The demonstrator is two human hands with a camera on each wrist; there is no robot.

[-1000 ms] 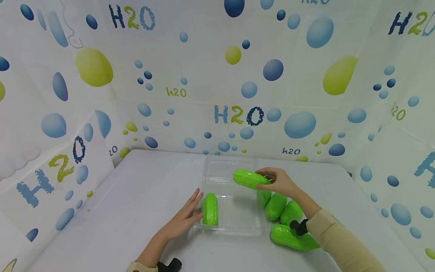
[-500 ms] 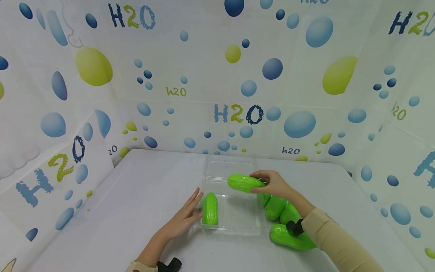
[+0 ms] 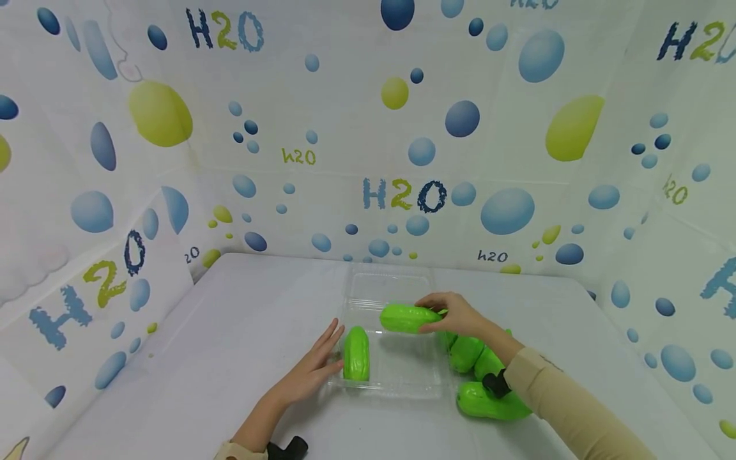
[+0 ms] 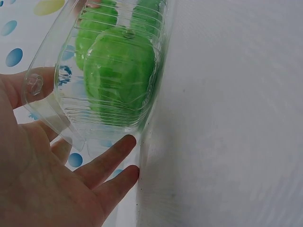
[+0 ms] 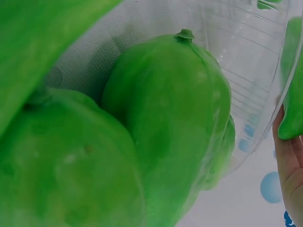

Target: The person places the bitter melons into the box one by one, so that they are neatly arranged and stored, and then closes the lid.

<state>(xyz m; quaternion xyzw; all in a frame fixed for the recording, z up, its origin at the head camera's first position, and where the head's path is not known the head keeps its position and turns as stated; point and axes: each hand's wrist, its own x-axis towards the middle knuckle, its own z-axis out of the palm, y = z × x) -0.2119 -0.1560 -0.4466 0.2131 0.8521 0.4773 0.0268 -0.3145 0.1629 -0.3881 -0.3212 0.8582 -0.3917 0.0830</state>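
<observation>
In the head view my right hand grips a bright green toy cucumber by its right end, above the clear plastic container. That hand shows at the edge of the right wrist view, its fingers beneath the cucumber. Another cucumber lies lengthwise inside the container, along its left wall. My left hand is beside that wall, fingers spread and fairly straight. Seen from the left wrist, the fingers lie at the container's rim; whether they press on it is unclear.
Several more green cucumbers lie right of the container, one of them nearer the front, partly behind the right forearm. The container's raised lid lies toward the back. White table surrounds it, with a printed curtain behind.
My right hand has carried its cucumber left and slightly down, farther over the container. The left hand and the cucumber inside have stayed in place.
</observation>
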